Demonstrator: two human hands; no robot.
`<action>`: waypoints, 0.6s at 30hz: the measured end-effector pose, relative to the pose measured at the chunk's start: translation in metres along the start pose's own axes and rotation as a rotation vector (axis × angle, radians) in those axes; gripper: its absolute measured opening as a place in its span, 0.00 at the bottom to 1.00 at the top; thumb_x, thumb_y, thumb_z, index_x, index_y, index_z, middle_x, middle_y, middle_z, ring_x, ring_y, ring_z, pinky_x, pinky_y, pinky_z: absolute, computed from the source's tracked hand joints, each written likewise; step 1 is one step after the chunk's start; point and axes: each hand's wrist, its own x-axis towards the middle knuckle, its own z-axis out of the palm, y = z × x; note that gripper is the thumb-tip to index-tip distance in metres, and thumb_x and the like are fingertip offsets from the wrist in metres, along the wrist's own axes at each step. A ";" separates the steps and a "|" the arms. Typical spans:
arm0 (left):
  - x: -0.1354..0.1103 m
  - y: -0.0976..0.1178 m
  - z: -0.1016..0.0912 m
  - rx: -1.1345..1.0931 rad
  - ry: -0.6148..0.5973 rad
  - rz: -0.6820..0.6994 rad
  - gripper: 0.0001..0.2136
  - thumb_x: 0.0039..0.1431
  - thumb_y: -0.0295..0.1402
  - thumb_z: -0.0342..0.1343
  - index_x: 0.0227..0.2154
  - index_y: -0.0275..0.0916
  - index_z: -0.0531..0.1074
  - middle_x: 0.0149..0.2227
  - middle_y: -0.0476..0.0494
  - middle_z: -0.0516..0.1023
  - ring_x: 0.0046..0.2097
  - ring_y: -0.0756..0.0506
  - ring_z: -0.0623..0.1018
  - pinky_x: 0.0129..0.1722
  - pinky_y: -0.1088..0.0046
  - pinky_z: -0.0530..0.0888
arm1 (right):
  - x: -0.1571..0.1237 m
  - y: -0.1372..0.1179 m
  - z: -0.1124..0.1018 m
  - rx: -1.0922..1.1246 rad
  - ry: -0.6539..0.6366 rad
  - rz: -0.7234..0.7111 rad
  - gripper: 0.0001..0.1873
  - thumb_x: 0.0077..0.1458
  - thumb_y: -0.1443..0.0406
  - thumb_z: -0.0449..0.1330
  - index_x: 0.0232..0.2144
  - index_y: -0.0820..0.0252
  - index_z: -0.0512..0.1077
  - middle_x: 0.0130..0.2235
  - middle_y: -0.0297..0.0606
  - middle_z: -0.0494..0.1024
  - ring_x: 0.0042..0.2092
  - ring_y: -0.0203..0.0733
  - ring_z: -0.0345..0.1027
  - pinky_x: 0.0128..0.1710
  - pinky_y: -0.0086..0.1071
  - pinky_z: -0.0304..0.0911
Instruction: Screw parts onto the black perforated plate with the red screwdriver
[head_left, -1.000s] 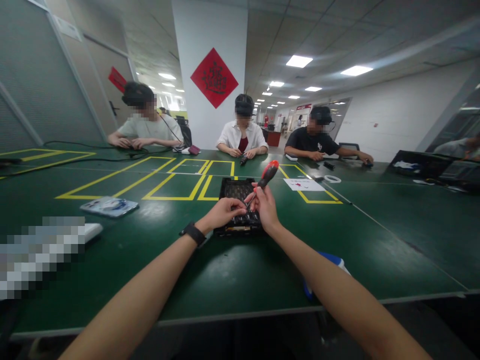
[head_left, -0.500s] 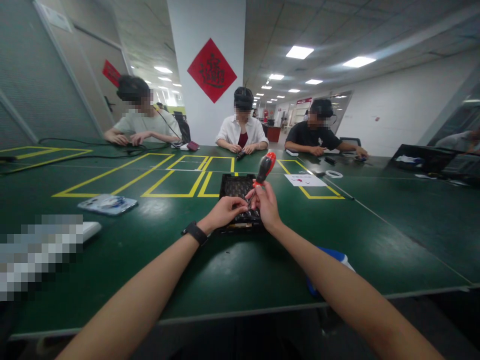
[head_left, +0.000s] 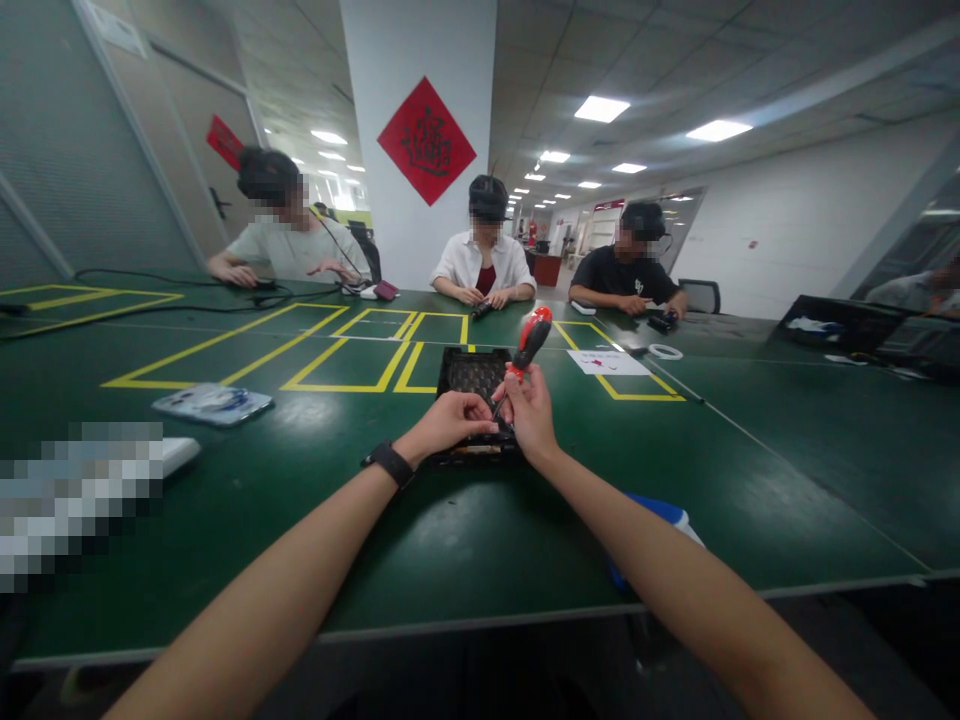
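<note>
A black open case (head_left: 464, 371) with a dark, textured inside lies on the green table in front of me. My right hand (head_left: 534, 420) is closed round the lower end of a red-and-black screwdriver (head_left: 533, 340), whose handle leans up and to the right. Its thin shaft points down into the case near my left fingertips. My left hand (head_left: 450, 422), with a black band on the wrist, reaches over the case's left side. Thumb and fingers are pinched together close to the screwdriver's tip; whatever is between them is too small to make out.
A phone (head_left: 214, 403) and a blurred-out pale object (head_left: 82, 500) lie at left. Beneath my right forearm is a blue-and-white object (head_left: 660, 510). A paper sheet (head_left: 607, 363) and white ring (head_left: 665, 352) lie at right. Three co-workers sit across the table.
The screwdriver leans slightly more to the right, and my fingers have shifted a little around its shaft. Across the table, the right co-worker's outstretched hand has drawn inward; the left one's hand has lifted.
</note>
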 end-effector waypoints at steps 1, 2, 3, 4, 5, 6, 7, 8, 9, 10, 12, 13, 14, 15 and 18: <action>0.000 0.000 0.000 -0.001 -0.001 0.005 0.15 0.42 0.41 0.61 0.26 0.31 0.72 0.22 0.48 0.72 0.24 0.53 0.68 0.24 0.79 0.64 | 0.000 0.000 0.000 -0.002 0.004 0.003 0.15 0.52 0.55 0.53 0.39 0.56 0.59 0.23 0.26 0.69 0.16 0.25 0.51 0.14 0.21 0.47; 0.000 0.001 0.000 0.004 -0.006 0.011 0.15 0.43 0.41 0.60 0.26 0.31 0.72 0.22 0.48 0.72 0.24 0.53 0.68 0.24 0.79 0.64 | 0.000 0.000 -0.001 -0.002 0.005 0.006 0.15 0.52 0.55 0.53 0.39 0.56 0.60 0.23 0.27 0.69 0.16 0.25 0.51 0.14 0.21 0.47; 0.000 0.001 0.000 0.013 -0.012 0.016 0.15 0.44 0.41 0.59 0.26 0.31 0.73 0.22 0.48 0.72 0.24 0.53 0.68 0.24 0.79 0.63 | 0.001 0.001 -0.002 -0.001 0.008 0.008 0.15 0.52 0.54 0.53 0.39 0.56 0.60 0.23 0.27 0.69 0.16 0.25 0.51 0.14 0.21 0.47; -0.001 0.001 0.000 0.024 -0.019 0.021 0.15 0.46 0.41 0.58 0.27 0.31 0.73 0.22 0.48 0.72 0.24 0.53 0.68 0.23 0.79 0.63 | 0.001 0.001 -0.002 0.003 0.009 0.012 0.15 0.53 0.54 0.53 0.39 0.56 0.60 0.23 0.27 0.69 0.16 0.25 0.51 0.14 0.20 0.47; -0.001 0.001 -0.001 0.037 -0.028 0.026 0.15 0.47 0.41 0.57 0.28 0.31 0.73 0.23 0.47 0.73 0.24 0.53 0.68 0.24 0.79 0.63 | 0.002 0.002 -0.003 0.010 0.008 0.019 0.16 0.53 0.54 0.52 0.40 0.57 0.61 0.23 0.27 0.70 0.16 0.25 0.51 0.14 0.20 0.47; -0.001 0.001 -0.001 0.054 -0.039 0.034 0.15 0.48 0.41 0.56 0.29 0.31 0.73 0.24 0.47 0.73 0.24 0.53 0.68 0.24 0.79 0.63 | 0.003 0.003 -0.004 0.017 0.002 0.030 0.16 0.54 0.54 0.50 0.40 0.57 0.61 0.23 0.27 0.70 0.15 0.25 0.51 0.14 0.20 0.47; -0.001 0.000 -0.001 0.070 -0.050 0.044 0.15 0.49 0.40 0.55 0.30 0.31 0.74 0.24 0.47 0.74 0.25 0.52 0.69 0.25 0.78 0.64 | 0.003 0.004 -0.005 0.025 -0.008 0.043 0.17 0.54 0.53 0.49 0.41 0.57 0.62 0.23 0.28 0.70 0.15 0.25 0.51 0.14 0.21 0.47; -0.001 0.000 -0.002 0.085 -0.058 0.056 0.14 0.50 0.40 0.54 0.30 0.31 0.74 0.25 0.47 0.74 0.25 0.52 0.69 0.26 0.78 0.64 | 0.004 0.005 -0.005 0.032 -0.019 0.057 0.18 0.55 0.53 0.48 0.42 0.57 0.63 0.23 0.28 0.70 0.15 0.25 0.51 0.14 0.21 0.47; -0.001 0.000 -0.002 0.097 -0.066 0.070 0.14 0.51 0.39 0.54 0.30 0.31 0.74 0.26 0.46 0.75 0.26 0.51 0.70 0.28 0.78 0.65 | 0.004 0.005 -0.006 0.036 -0.028 0.067 0.19 0.55 0.53 0.48 0.43 0.57 0.63 0.23 0.28 0.70 0.15 0.25 0.51 0.13 0.21 0.47; -0.001 0.000 -0.002 0.102 -0.075 0.082 0.14 0.51 0.39 0.53 0.30 0.31 0.74 0.26 0.46 0.75 0.27 0.51 0.70 0.29 0.77 0.65 | 0.004 0.006 -0.006 0.037 -0.034 0.072 0.19 0.55 0.53 0.48 0.44 0.58 0.63 0.23 0.28 0.70 0.15 0.25 0.51 0.13 0.21 0.46; -0.001 0.001 -0.002 0.093 -0.085 0.098 0.14 0.52 0.39 0.52 0.31 0.31 0.73 0.28 0.46 0.75 0.28 0.51 0.71 0.30 0.77 0.66 | 0.004 0.006 -0.006 0.032 -0.026 0.062 0.19 0.55 0.53 0.49 0.44 0.58 0.64 0.23 0.28 0.70 0.15 0.24 0.51 0.13 0.21 0.46; -0.001 0.001 -0.002 0.086 -0.082 0.101 0.14 0.52 0.39 0.52 0.31 0.32 0.73 0.28 0.46 0.75 0.29 0.51 0.71 0.31 0.77 0.66 | 0.004 0.006 -0.005 0.028 -0.015 0.051 0.19 0.54 0.54 0.49 0.43 0.58 0.64 0.23 0.28 0.70 0.15 0.24 0.51 0.13 0.21 0.47; -0.001 0.001 -0.002 0.084 -0.071 0.098 0.14 0.52 0.40 0.52 0.31 0.32 0.73 0.27 0.46 0.75 0.28 0.51 0.70 0.30 0.77 0.66 | 0.004 0.006 -0.005 0.026 -0.004 0.042 0.18 0.54 0.53 0.50 0.42 0.58 0.64 0.23 0.28 0.70 0.15 0.24 0.51 0.13 0.21 0.47; 0.000 0.000 -0.001 0.089 -0.055 0.088 0.14 0.52 0.41 0.53 0.30 0.32 0.72 0.27 0.46 0.74 0.28 0.51 0.70 0.29 0.77 0.66 | 0.003 0.006 -0.005 0.024 0.004 0.036 0.18 0.54 0.53 0.50 0.42 0.57 0.63 0.23 0.27 0.69 0.15 0.24 0.51 0.13 0.21 0.47; 0.001 -0.001 0.000 0.133 -0.008 0.049 0.15 0.48 0.43 0.56 0.27 0.32 0.72 0.24 0.48 0.72 0.26 0.52 0.69 0.27 0.77 0.65 | 0.002 0.004 -0.004 0.020 0.006 0.030 0.17 0.53 0.53 0.50 0.41 0.57 0.62 0.23 0.27 0.70 0.15 0.24 0.51 0.14 0.21 0.47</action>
